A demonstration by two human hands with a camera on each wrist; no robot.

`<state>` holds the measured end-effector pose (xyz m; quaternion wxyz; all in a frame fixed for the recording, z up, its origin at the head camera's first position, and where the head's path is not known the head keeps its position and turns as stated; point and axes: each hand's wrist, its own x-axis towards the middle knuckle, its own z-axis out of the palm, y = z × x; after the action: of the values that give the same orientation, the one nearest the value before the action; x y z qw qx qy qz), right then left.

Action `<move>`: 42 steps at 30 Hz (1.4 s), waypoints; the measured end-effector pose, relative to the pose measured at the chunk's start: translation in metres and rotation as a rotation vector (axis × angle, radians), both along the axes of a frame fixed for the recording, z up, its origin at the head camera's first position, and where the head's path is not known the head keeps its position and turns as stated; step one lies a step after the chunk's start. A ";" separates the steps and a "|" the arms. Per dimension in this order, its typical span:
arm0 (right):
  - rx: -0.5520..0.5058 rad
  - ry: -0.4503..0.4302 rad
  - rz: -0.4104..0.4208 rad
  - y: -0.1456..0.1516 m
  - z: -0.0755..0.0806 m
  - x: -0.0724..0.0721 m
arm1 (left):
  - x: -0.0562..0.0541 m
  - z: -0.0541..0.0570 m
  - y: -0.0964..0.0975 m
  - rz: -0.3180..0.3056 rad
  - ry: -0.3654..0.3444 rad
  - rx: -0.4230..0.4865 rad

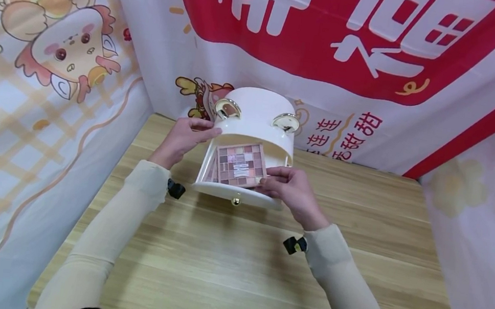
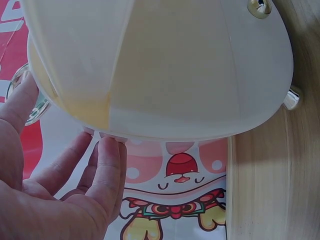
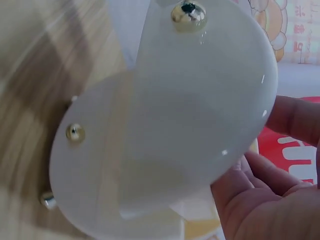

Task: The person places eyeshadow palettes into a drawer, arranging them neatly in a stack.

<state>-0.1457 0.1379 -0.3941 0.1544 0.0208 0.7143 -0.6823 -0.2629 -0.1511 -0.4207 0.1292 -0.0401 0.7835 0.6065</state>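
A white rounded cosmetics box [image 1: 257, 109] stands on the table with its drawer [image 1: 211, 187] pulled out. In the drawer lies an eyeshadow palette [image 1: 241, 165] with many pink and brown squares, tilted over at least one similar palette [image 1: 212, 172] at the left. My right hand [image 1: 292, 188] reaches over the drawer's right side and pinches the palette's lower right edge. From the right wrist, the drawer front [image 3: 205, 100] hides that grip. My left hand [image 1: 182, 139] touches the box's left side, its fingers [image 2: 107, 165] fairly straight against the wall.
Two gold rings [image 1: 228, 109] sit on the box's upper part, and a gold knob [image 1: 235, 201] on the drawer front. Short metal feet [image 2: 292, 98] hold the box up. Behind it hangs a printed cloth [image 1: 153, 19]; the wooden table [image 1: 223, 275] extends in front.
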 end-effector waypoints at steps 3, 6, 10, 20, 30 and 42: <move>0.059 0.046 0.006 0.000 0.001 0.001 | 0.000 0.000 0.000 0.005 -0.001 -0.002; 0.139 0.083 0.010 0.000 0.001 -0.001 | 0.000 0.000 0.000 0.007 0.001 -0.003; 0.293 0.104 0.023 0.000 0.001 -0.003 | 0.001 0.000 0.000 -0.001 0.009 0.002; 0.411 0.161 0.004 0.004 -0.001 0.000 | 0.001 0.000 0.002 -0.012 0.007 -0.004; 0.041 0.181 -0.173 0.019 0.003 0.018 | 0.000 -0.002 0.002 -0.018 0.011 -0.013; -0.166 0.165 -0.148 0.011 0.001 0.047 | 0.001 -0.002 0.000 -0.012 0.019 -0.010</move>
<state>-0.0992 0.1489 -0.3935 0.0455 0.0042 0.6621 -0.7481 -0.2617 -0.1513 -0.4229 0.1249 -0.0303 0.7879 0.6023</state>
